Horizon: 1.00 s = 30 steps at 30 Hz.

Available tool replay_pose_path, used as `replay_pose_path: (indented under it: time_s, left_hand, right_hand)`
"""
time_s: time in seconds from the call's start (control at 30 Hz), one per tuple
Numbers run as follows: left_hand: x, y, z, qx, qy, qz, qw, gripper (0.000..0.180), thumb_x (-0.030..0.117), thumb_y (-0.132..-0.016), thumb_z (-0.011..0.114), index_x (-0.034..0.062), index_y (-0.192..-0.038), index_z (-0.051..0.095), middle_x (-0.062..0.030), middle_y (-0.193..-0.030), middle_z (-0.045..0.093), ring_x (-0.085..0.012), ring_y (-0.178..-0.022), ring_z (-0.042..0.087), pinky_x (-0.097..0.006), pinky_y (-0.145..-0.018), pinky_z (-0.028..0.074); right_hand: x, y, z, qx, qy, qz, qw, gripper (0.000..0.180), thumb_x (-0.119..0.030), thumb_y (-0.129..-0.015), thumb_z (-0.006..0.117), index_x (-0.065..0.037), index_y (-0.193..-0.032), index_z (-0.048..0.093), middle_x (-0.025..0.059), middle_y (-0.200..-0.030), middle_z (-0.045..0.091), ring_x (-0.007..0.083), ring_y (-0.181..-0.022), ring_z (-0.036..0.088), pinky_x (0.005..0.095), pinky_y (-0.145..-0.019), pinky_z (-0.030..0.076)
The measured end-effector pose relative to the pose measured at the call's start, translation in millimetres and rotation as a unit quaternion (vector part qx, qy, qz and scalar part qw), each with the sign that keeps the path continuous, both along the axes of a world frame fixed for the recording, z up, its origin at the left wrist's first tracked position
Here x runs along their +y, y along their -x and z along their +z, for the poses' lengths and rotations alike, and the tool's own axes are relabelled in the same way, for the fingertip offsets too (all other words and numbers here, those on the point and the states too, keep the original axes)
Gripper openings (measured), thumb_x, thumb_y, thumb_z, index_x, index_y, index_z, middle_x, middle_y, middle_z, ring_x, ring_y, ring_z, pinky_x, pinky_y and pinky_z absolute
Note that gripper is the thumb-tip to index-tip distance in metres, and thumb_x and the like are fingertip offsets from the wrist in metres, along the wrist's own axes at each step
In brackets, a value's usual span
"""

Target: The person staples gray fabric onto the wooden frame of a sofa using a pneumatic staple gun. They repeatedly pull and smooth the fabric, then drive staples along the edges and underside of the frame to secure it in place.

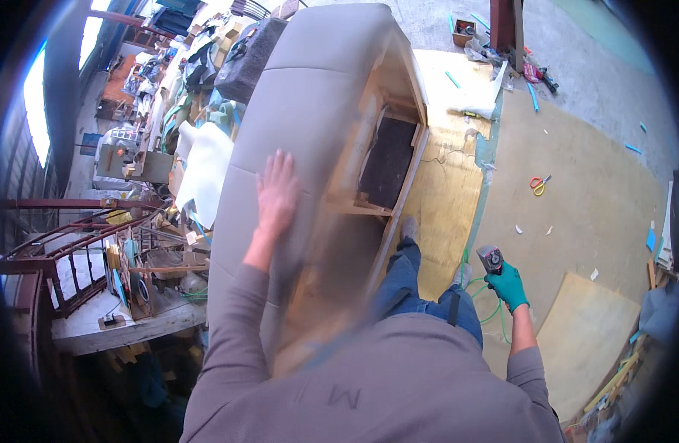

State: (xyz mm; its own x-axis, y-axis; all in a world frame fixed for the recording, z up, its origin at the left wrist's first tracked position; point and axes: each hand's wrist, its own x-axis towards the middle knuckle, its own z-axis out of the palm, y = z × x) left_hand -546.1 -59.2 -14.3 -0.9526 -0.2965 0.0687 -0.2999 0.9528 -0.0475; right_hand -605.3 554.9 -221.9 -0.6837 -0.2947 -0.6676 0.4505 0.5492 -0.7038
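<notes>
A long piece of furniture, like a sofa part covered in grey padded upholstery (310, 88), lies in front of me with its wooden frame (369, 212) exposed on the right side. Flat on the grey cover rests my left hand (277, 193), bare, its fingers stretched out. My right hand (509, 286), in a green glove, is closed around the handle of an air staple gun (490, 258). A green air hose (494, 314) hangs by it. The staple gun is held out to my right, apart from the furniture. Dark material (388, 162) fills an opening in the frame.
Yellow-handled scissors (539, 185) lie on a brown sheet (576, 162) on the floor. A plywood board (446, 192) lies beside the frame. Farther off stand a red-brown post (507, 33) and a small box (464, 32). Piled scraps and a cluttered bench (133, 328) fill the left.
</notes>
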Motion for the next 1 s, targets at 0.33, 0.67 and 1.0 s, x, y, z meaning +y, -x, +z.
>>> replay_pose_path:
  time_s: [0.33, 0.67, 1.0]
  left_hand:
    - [-67.2, 203.7, -1.2, 0.063, -0.02, -0.093, 0.993, 0.062, 0.044, -0.118, 0.038, 0.0165, -0.173, 0.04, -0.0154, -0.183, 0.028, -0.0379, -0.17, 0.02, -0.061, -0.135, 0.012]
    - [0.4, 206.8, 8.0, -0.006, -0.008, -0.162, 0.987, 0.058, 0.038, -0.116, 0.042, 0.0169, -0.17, 0.045, -0.0207, -0.181, 0.028, -0.0461, -0.168, 0.02, -0.063, -0.134, 0.014]
    - [39.5, 207.4, 5.0, -0.044, 0.039, -0.12, 0.991, 0.057, 0.031, -0.111, 0.05, 0.024, -0.167, 0.049, -0.0336, -0.178, 0.022, -0.0648, -0.162, 0.015, -0.08, -0.125, 0.016]
  right_hand:
    - [-144.8, 46.3, 11.5, 0.052, 0.013, 0.004, 0.999, 0.045, -0.022, -0.089, 0.079, -0.009, -0.132, 0.075, 0.0184, -0.096, 0.078, 0.0228, -0.086, 0.077, 0.0397, -0.08, 0.059]
    - [-283.7, 87.9, -9.4, 0.095, 0.184, -0.124, 0.97, 0.043, -0.033, -0.094, 0.086, 0.002, -0.118, 0.079, 0.0159, -0.094, 0.083, 0.0171, -0.088, 0.078, 0.039, -0.079, 0.06]
    - [-318.3, 165.8, 21.8, 0.133, 0.281, -0.035, 0.95, 0.037, -0.037, -0.095, 0.085, -0.006, -0.116, 0.081, 0.0175, -0.099, 0.082, 0.0288, -0.092, 0.082, 0.0416, -0.08, 0.06]
